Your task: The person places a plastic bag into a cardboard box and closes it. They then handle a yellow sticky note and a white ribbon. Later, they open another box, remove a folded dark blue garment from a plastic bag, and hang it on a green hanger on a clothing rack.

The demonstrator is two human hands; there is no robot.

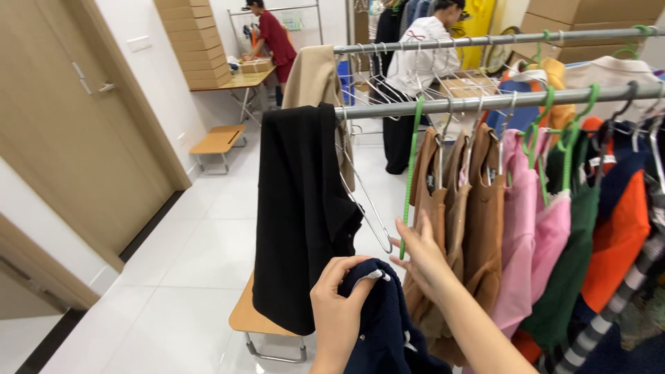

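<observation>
- Left hand (337, 305) grips a bunched dark navy knit garment (388, 325), fingers closed round its collar.
- Right hand (424, 257), at two o'clock from it, fingers spread, touches the long green plastic hanger (410, 181), gripping nothing.

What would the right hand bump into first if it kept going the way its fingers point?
Most likely the green hanger hanging from the rail: the right hand points up-left at its lower end. Depth is unclear, so the fingertips may already touch it.

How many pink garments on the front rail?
2: one pink garment right of the brown tops, a second pink garment right beside it, before the green one. More may be hidden.
</observation>
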